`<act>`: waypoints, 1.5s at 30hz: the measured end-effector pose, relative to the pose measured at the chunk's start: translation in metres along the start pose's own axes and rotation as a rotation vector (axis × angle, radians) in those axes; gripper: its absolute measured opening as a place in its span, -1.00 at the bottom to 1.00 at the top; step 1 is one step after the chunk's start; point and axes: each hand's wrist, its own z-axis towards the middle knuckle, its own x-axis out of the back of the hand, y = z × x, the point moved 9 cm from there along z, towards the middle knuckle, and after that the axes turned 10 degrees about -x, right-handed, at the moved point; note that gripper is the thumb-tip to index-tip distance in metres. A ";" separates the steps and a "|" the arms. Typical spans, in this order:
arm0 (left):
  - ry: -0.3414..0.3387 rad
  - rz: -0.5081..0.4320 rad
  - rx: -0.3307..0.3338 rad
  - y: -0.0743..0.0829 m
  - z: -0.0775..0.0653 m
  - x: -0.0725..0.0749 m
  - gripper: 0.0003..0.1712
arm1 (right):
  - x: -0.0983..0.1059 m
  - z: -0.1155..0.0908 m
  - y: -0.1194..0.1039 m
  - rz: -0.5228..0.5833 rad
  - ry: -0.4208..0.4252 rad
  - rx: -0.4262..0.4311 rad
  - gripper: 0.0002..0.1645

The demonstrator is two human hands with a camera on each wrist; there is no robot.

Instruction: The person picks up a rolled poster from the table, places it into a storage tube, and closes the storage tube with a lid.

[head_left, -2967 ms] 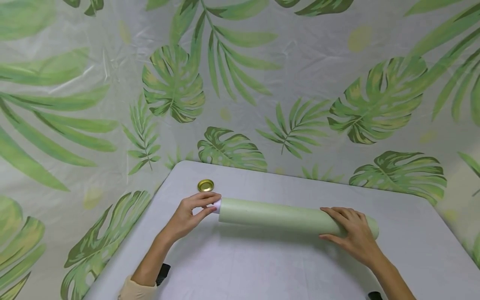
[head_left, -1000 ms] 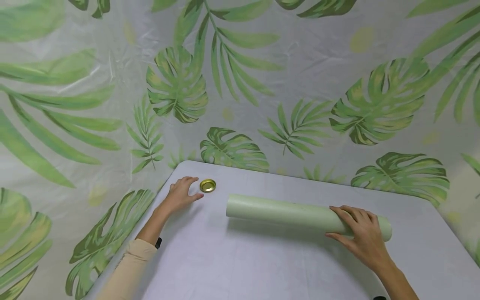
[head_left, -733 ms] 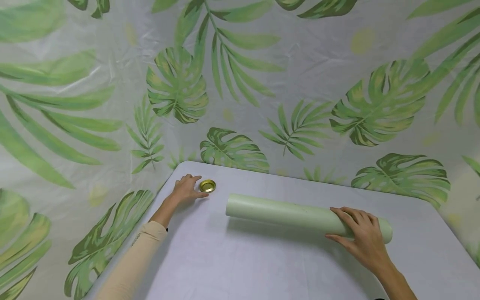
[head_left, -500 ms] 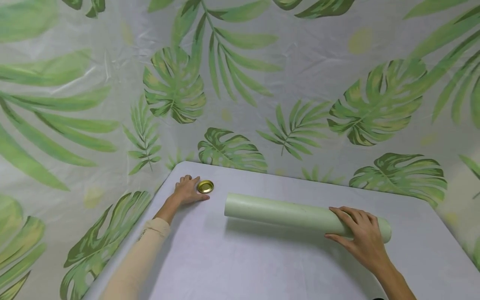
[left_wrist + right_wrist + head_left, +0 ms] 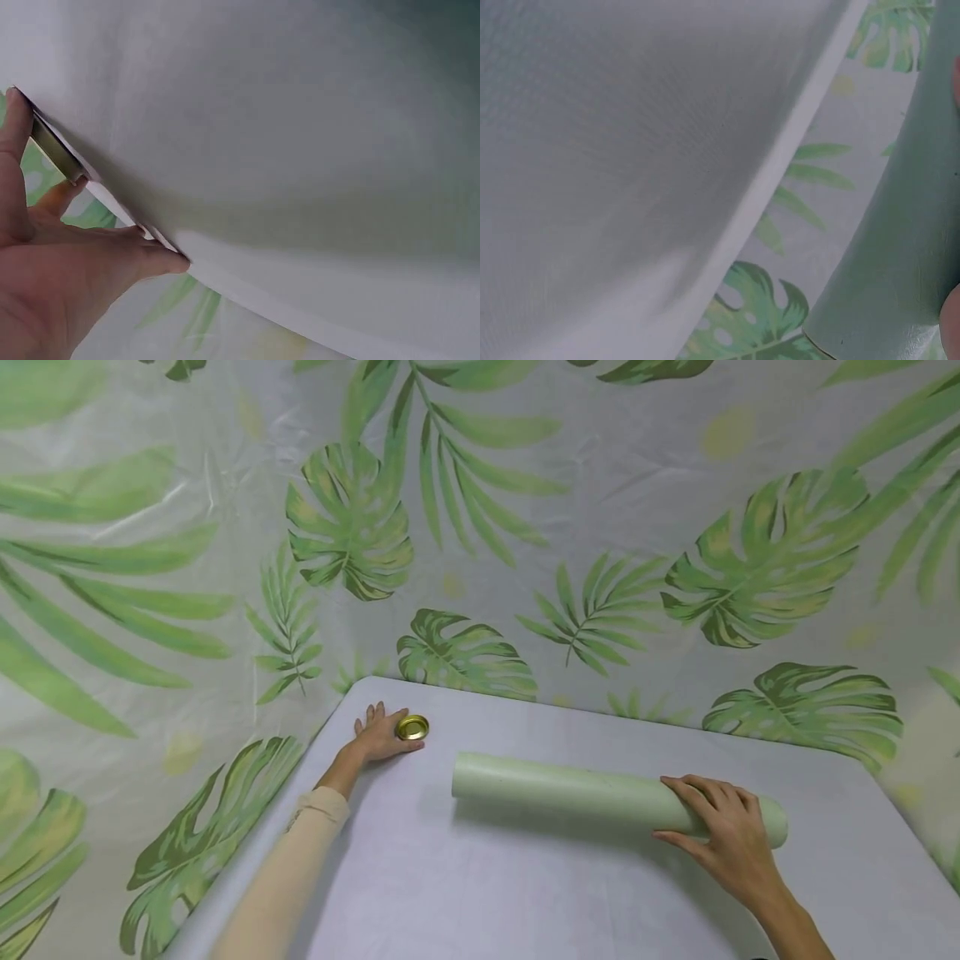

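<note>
At the table's far left corner, my left hand [image 5: 379, 739] has thumb and forefinger at opposite edges of a small round gold lid [image 5: 412, 727]. In the left wrist view, the lid [image 5: 54, 150] shows edge-on between thumb and forefinger, while other fingertips [image 5: 174, 262] touch the table. My right hand [image 5: 726, 833] grips a long light green tube [image 5: 562, 785] near its right end, thumb on the near side and fingers over the far side. The tube is held above the table, casting a shadow. Only a stretch of it [image 5: 907, 225] shows in the right wrist view.
A white-covered table [image 5: 540, 893] with rounded corners lies under both hands. Its far edge stands close to a wall covering [image 5: 480, 485] printed with green leaves, which also hangs along the left side.
My left hand has left the tube's left end, where it pinched a white piece, and taken the lid's edges. That white piece has gone from sight. The tube has shifted slightly right.
</note>
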 end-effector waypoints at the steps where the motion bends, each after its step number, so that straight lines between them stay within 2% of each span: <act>1: -0.002 0.002 0.002 0.000 0.000 0.000 -0.01 | 0.000 0.000 0.000 -0.003 -0.002 0.003 -0.02; 12: 0.050 -0.002 -0.026 0.013 -0.005 0.003 -0.13 | 0.001 0.000 0.002 -0.025 -0.005 -0.002 -0.02; 15: 0.080 -0.099 -0.029 0.017 -0.012 0.008 -0.11 | 0.002 0.000 0.001 -0.032 0.013 -0.001 0.03; 18: 0.121 -0.240 -0.042 0.022 -0.021 0.016 -0.13 | 0.004 0.000 0.001 -0.036 0.031 0.000 0.07; 24: 0.167 -0.509 -0.134 0.041 -0.037 0.028 -0.19 | 0.006 -0.001 0.005 -0.022 0.024 -0.017 0.01; 30: 0.198 -0.644 -0.190 0.059 -0.052 0.039 -0.18 | 0.005 -0.002 0.004 -0.011 0.026 -0.012 -0.03; 33: 0.195 -0.679 -0.199 0.070 -0.058 0.042 -0.18 | 0.005 -0.002 0.002 -0.008 0.030 -0.023 0.00; 37: 0.178 -0.709 -0.247 0.086 -0.066 0.044 -0.22 | 0.004 -0.001 0.000 0.008 0.030 -0.043 0.03; 45: 0.085 -0.791 -0.375 0.108 -0.078 0.041 -0.28 | 0.006 0.002 -0.001 0.037 0.025 -0.078 -0.02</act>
